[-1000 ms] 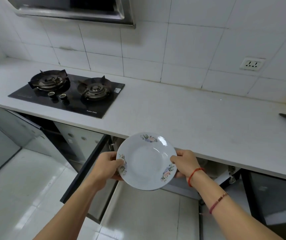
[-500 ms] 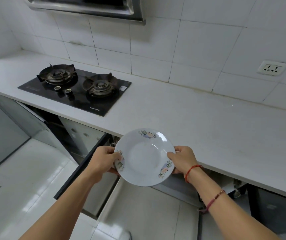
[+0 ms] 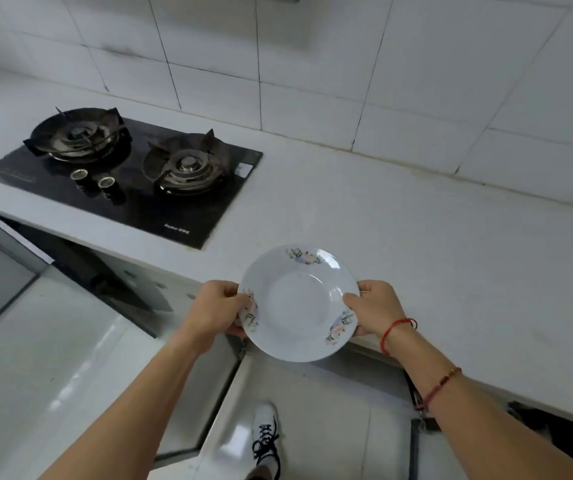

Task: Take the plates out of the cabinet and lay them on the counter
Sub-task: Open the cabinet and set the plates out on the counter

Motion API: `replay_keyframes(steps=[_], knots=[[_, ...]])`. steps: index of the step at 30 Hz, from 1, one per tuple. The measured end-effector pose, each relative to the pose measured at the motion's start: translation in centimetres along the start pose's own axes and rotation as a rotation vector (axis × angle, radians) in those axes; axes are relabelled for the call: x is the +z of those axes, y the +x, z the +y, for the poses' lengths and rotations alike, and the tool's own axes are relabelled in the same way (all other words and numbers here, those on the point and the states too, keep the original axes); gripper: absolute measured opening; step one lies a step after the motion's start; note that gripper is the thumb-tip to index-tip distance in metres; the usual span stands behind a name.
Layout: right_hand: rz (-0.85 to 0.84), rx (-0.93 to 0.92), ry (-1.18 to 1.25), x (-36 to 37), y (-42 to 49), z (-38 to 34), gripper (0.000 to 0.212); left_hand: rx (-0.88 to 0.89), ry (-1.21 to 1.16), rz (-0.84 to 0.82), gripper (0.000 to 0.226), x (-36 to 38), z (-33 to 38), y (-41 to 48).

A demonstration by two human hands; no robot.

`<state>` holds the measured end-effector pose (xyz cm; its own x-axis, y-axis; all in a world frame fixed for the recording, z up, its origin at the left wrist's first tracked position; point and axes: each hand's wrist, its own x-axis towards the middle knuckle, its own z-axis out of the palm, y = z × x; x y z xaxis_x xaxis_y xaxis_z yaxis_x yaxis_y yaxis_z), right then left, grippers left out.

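While gripped by two hands (image 3: pixel 215 311) (image 3: pixel 376 310), one plate (image 3: pixel 298 303) over counter (image 3: pixel 451 244).

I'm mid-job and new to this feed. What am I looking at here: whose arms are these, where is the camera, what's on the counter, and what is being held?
There is no machine here: these are a person's bare arms, filmed by one wide-angle camera worn on their head, looking forward and down. The left hand and right hand each grip an opposite edge of a white plate with small flower prints on its rim. The plate is in the air at the front edge of the pale counter, not yet set down. Built into the counter at the left is a black two-burner gas hob. Below it, a cabinet door stands open. A shoe shows on the floor.
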<state>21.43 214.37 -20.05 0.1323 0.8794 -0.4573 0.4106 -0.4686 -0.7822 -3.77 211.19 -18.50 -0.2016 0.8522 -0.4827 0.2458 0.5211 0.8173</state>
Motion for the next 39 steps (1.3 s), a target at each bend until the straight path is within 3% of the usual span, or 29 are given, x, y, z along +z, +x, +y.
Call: replay_keyframes(steps=[6, 14, 39], knots=[[0.013, 0.089, 0.002, 1.7, 5.3, -2.3, 0.013, -0.034, 0.013, -0.050, 0.013, -1.0, 1.5, 7.1], [0.038, 0.019, -0.216, 2.1, 10.2, -3.7, 0.015, -0.075, 0.036, -0.072, 0.011, -0.8, 2.7, 12.2], [-0.020, 0.036, -0.280, 4.9, 15.0, -3.3, 0.021, -0.125, 0.092, -0.044, 0.020, -0.5, 1.8, 17.4]])
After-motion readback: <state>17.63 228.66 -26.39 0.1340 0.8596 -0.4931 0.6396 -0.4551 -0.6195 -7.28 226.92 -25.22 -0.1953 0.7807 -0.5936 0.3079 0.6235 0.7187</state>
